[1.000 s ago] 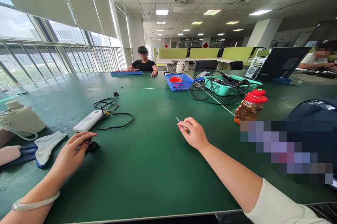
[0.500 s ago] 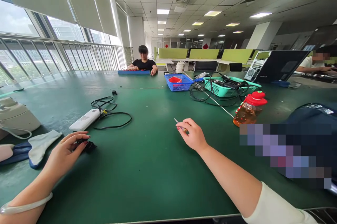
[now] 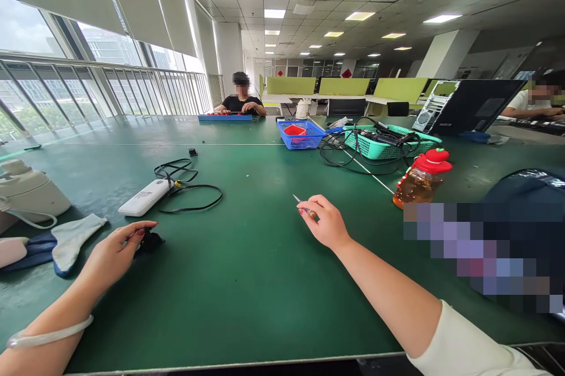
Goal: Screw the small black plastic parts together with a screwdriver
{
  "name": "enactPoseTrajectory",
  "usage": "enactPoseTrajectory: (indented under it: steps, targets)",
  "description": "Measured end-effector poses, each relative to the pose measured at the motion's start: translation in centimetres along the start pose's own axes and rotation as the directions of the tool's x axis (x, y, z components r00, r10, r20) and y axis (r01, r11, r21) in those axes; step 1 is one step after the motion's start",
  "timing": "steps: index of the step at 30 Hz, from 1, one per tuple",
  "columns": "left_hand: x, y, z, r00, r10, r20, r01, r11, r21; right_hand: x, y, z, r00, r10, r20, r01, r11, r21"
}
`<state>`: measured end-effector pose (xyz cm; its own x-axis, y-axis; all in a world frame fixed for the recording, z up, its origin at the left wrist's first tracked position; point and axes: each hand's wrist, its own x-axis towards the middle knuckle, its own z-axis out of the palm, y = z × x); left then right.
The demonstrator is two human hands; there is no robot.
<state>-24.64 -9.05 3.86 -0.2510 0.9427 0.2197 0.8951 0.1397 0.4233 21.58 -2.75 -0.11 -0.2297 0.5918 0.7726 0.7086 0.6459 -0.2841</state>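
Pinching a small black thing [image 3: 152,240] near the left side of the desk [image 3: 265,293], the left hand [image 3: 112,252] has its thumb and fingers closed together, the thing's shape blurred and partly hidden. The right hand [image 3: 324,223], fingers curled in, grips a thin pointed tool [image 3: 312,213] with its tip aimed forward and to the left, near the middle of the desk.

Farther back, a blue basket [image 3: 302,142] holds a red tray [image 3: 295,130]. Just right of it, a teal basket [image 3: 375,150] is heaped with black cables [image 3: 388,136], some of which spill over the rim onto the desk. A clear bottle [image 3: 419,185] with a red lid [image 3: 435,157] contains an amber drink and leans slightly to the right in view. At far left is a white flask [image 3: 33,190]; its contents cannot be seen. Across the desk, a person [image 3: 242,102] sits behind a low blue tray [image 3: 225,118] with red pieces in it.
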Motion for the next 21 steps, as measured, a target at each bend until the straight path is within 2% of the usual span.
enactPoseTrajectory:
  steps: [2,6,12,16,21]
  targets:
    - [0.03,-0.15,0.04,0.998,-0.049,0.047,0.05,0.998,-0.031,0.0,0.02,0.01,1.0,0.002,0.0,-0.002,1.0,-0.002]
    - [0.16,-0.49,0.22,0.995,-0.059,0.076,0.065,0.994,-0.091,0.05,-0.02,-0.06,1.0,-0.003,-0.007,0.003,1.0,0.0]
    - [0.57,-0.72,0.34,0.999,0.005,-0.047,-0.008,0.998,-0.062,0.06,0.01,-0.07,1.0,-0.001,-0.003,0.001,1.0,0.003]
    - [0.58,-0.61,0.24,0.997,-0.058,-0.052,0.053,0.994,-0.099,0.04,0.0,-0.06,1.0,-0.001,-0.002,0.001,1.0,0.006]
    - [0.46,-0.47,0.13,0.998,0.03,-0.054,-0.041,0.973,-0.228,0.05,-0.07,-0.14,1.0,0.009,0.007,-0.009,1.0,0.003]
